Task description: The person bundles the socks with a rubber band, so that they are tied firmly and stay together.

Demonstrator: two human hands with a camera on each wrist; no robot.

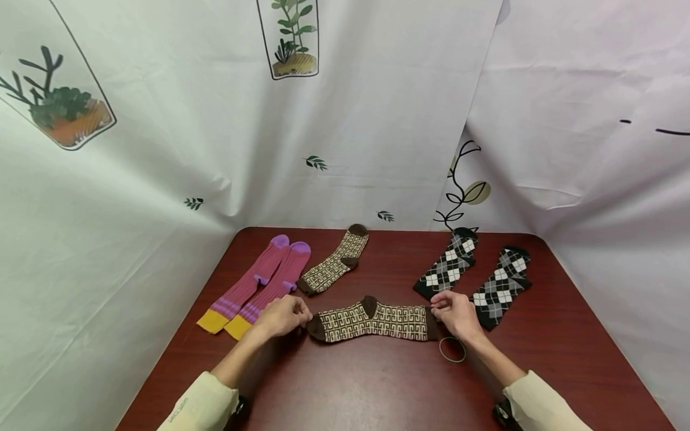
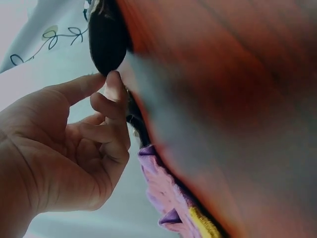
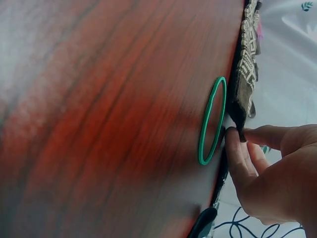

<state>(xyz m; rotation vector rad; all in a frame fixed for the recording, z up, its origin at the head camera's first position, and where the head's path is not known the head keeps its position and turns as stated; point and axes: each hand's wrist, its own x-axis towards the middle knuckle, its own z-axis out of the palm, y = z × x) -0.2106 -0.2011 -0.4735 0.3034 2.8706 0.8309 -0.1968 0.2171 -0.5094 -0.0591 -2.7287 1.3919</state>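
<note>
A brown and cream patterned sock stretches sideways between the two hands, its dark heel pointing to the back. My left hand pinches the dark toe between thumb and forefinger, the other fingers curled in. At the opposite end my right hand pinches a corner of the dark cuff between thumb and fingertips. A thin green rubber band lies on the table just in front of the cuff. The matching patterned sock lies slanted behind, toe to the back.
Two pink socks with purple heels and yellow cuffs lie at the left, close to my left hand. On the right are two black, grey and white argyle socks, one right beside my right hand. The brown table meets a printed white curtain behind.
</note>
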